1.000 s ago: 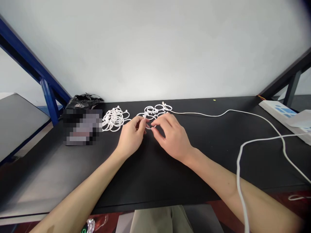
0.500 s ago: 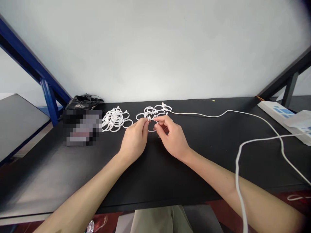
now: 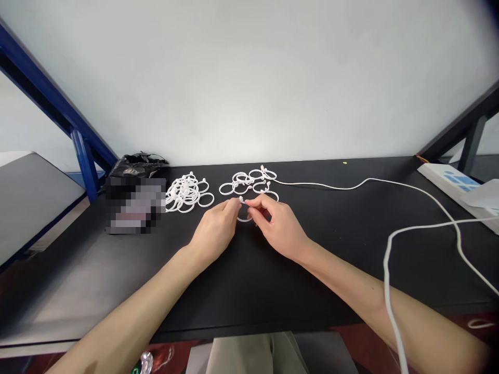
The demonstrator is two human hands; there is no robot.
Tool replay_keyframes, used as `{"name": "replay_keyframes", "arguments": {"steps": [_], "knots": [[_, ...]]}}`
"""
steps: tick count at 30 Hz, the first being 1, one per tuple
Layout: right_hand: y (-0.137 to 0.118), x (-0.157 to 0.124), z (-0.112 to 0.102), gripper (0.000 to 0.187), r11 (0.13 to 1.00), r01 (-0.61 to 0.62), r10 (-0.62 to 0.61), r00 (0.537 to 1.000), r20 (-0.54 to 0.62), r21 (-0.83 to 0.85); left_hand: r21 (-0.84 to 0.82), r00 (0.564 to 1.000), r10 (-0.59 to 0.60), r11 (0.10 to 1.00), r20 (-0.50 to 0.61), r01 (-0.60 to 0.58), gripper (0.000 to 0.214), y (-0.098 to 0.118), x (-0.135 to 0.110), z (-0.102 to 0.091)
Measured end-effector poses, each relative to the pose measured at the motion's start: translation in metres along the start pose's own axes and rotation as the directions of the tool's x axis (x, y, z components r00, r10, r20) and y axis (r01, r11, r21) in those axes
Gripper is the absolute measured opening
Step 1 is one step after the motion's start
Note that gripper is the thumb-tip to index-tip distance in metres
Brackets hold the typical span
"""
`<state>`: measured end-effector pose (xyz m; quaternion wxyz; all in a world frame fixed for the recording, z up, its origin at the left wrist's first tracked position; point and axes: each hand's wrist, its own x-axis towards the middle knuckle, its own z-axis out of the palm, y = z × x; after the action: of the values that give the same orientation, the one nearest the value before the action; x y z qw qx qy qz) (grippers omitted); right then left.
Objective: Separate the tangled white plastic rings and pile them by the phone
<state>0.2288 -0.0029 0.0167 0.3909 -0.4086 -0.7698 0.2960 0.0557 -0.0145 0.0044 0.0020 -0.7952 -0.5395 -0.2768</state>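
Note:
Both hands meet over the middle of the black table (image 3: 249, 291). My left hand (image 3: 215, 232) and my right hand (image 3: 278, 224) each pinch one end of a small white plastic ring (image 3: 244, 216) between thumb and fingertips; the ring's lower arc hangs between them. Just behind them lie several loose white rings (image 3: 249, 183). A heap of more white rings (image 3: 187, 193) sits to the left of those.
A black bag (image 3: 136, 162) and a blurred-out object (image 3: 134, 205) lie at the back left. A white cable (image 3: 385, 249) runs across the right side to a white power strip (image 3: 458, 189). Blue frame bars (image 3: 80, 161) stand at left, a dark bar at right.
Both hands have drawn a little toward me with the ring, away from the loose rings, and their fingertips have come closer together.

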Motion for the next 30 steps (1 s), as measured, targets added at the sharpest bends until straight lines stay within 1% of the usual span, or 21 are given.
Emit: {"name": "replay_keyframes", "arguments": {"steps": [2, 4, 5, 7, 9, 11, 13, 15, 17, 18, 21, 23, 25, 28, 30], "knots": [[0.001, 0.002, 0.001, 0.015, 1.0, -0.016, 0.016, 1.0, 0.025, 0.003, 0.012, 0.998, -0.031, 0.999, 0.048, 0.031, 0.023, 0.001, 0.003, -0.001], [0.001, 0.004, 0.004, 0.018, 1.0, -0.029, 0.029, 0.999, 0.037, 0.0, 0.036, 0.996, -0.074, 0.997, 0.049, 0.072, 0.025, 0.002, 0.007, -0.004], [0.001, 0.005, 0.006, 0.021, 1.0, -0.029, 0.029, 0.999, 0.03, -0.008, 0.058, 0.996, -0.084, 0.995, 0.022, 0.083, 0.026, 0.001, 0.01, -0.006], [0.001, 0.006, 0.009, 0.029, 0.999, -0.022, 0.022, 1.0, 0.002, -0.035, 0.127, 0.993, -0.092, 0.987, -0.076, 0.101, 0.03, -0.007, 0.015, -0.011], [0.002, 0.006, 0.011, 0.036, 0.997, -0.02, 0.018, 1.0, -0.023, -0.075, 0.208, 0.976, -0.112, 0.967, -0.185, 0.15, 0.036, -0.023, 0.019, -0.017], [0.004, 0.006, 0.011, 0.034, 0.992, -0.032, 0.029, 0.999, -0.02, -0.124, 0.256, 0.944, -0.186, 0.932, -0.272, 0.257, 0.04, -0.045, 0.022, -0.022], [0.006, 0.005, 0.009, 0.029, 0.984, -0.044, 0.044, 0.999, -0.003, -0.172, 0.262, 0.906, -0.272, 0.894, -0.324, 0.362, 0.043, -0.067, 0.023, -0.025], [0.007, 0.005, 0.008, 0.024, 0.975, -0.05, 0.055, 0.998, 0.017, -0.214, 0.254, 0.867, -0.355, 0.855, -0.349, 0.452, 0.047, -0.083, 0.023, -0.026], [0.008, 0.006, 0.006, 0.021, 0.966, -0.041, 0.051, 0.998, 0.033, -0.256, 0.247, 0.851, -0.408, 0.833, -0.331, 0.495, 0.05, -0.089, 0.023, -0.024], [0.008, 0.006, 0.006, 0.021, 0.96, -0.033, 0.045, 0.998, 0.037, -0.279, 0.247, 0.855, -0.419, 0.832, -0.305, 0.496, 0.052, -0.09, 0.023, -0.023], [0.007, 0.008, 0.004, 0.02, 0.926, -0.006, 0.015, 1.0, 0.019, -0.377, 0.26, 0.89, -0.416, 0.853, -0.186, 0.452, 0.056, -0.086, 0.022, -0.02], [0.008, 0.01, 0.0, 0.02, 0.887, -0.01, 0.001, 1.0, -0.019, -0.462, 0.284, 0.902, -0.415, 0.857, -0.114, 0.43, 0.058, -0.083, 0.022, -0.018], [0.009, 0.011, -0.004, 0.019, 0.841, -0.034, -0.003, 0.998, -0.068, -0.54, 0.321, 0.906, -0.418, 0.85, -0.07, 0.417, 0.061, -0.082, 0.021, -0.016], [0.014, 0.012, -0.009, 0.017, 0.773, -0.081, -0.002, 0.991, -0.13, -0.629, 0.38, 0.91, -0.409, 0.833, -0.068, 0.402, 0.062, -0.084, 0.019, -0.012], [0.02, 0.012, -0.011, 0.015, 0.733, -0.097, 0.01, 0.991, -0.131, -0.673, 0.4, 0.912, -0.401, 0.824, -0.09, 0.402, 0.062, -0.087, 0.017, -0.009]]}}
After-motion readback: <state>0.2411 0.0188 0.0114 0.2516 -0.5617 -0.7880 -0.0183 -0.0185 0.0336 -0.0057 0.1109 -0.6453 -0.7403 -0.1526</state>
